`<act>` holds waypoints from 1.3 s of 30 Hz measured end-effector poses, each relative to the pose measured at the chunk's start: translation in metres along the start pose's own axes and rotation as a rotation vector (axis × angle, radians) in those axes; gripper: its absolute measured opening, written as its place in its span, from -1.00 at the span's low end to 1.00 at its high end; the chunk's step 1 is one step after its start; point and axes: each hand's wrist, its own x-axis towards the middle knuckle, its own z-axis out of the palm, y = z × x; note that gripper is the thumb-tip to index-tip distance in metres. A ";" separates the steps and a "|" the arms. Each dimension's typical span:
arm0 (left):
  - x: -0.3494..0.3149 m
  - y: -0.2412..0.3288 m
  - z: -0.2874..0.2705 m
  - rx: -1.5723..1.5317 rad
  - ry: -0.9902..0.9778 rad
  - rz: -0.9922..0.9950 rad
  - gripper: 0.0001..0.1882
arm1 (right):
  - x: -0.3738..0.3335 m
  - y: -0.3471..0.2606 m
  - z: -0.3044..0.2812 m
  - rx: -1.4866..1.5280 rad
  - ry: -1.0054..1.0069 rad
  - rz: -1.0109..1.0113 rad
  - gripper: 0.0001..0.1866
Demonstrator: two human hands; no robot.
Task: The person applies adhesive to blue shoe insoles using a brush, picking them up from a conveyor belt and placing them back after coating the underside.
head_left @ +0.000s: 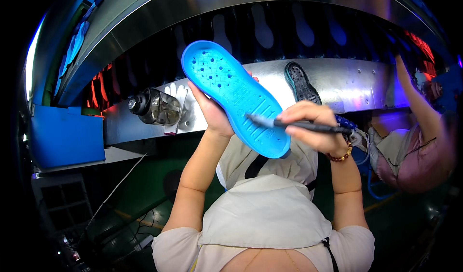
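A bright blue shoe sole (219,76) is tilted up in front of me, its holed and ribbed face toward me. My left hand (215,112) grips it by the left edge, with fingertips showing past the far edge. Between the fingers of my right hand (311,120) is a dark-handled brush (316,126). Its pale bristles, blurred by motion, are over the ribbed lower half of the sole; whether they touch it I cannot tell. A dark sole with a teal rim (301,84) lies on the metal ledge (347,81) beyond my right hand.
Several soles (263,26) lie in a row on the dark conveyor behind the ledge. A clear bottle with a black lid (156,106) lies beside a white glove (177,96) at left. A blue box (70,137) stands far left. Another person's arm (422,103) reaches toward the conveyor at right.
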 end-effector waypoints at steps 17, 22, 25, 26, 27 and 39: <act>0.009 0.027 0.018 -0.001 -0.069 0.029 -0.05 | -0.022 0.020 -0.007 0.622 0.013 0.172 -0.80; 0.003 0.023 0.026 -0.111 -0.016 0.003 -0.14 | -0.019 0.018 0.012 0.920 0.189 0.248 -0.77; -0.022 -0.010 0.036 0.063 0.013 0.080 -0.22 | -0.014 0.013 0.027 1.115 0.373 0.237 -0.79; -0.027 -0.017 0.041 -0.222 -0.095 0.033 -0.27 | -0.015 0.013 0.032 1.057 0.367 0.212 -0.81; -0.025 -0.015 0.035 -0.220 -0.093 0.036 -0.27 | -0.018 0.011 0.033 1.060 0.364 0.212 -0.81; -0.013 -0.009 0.011 -0.187 -0.078 -0.028 -0.42 | -0.005 -0.009 0.017 0.259 0.039 0.006 -0.80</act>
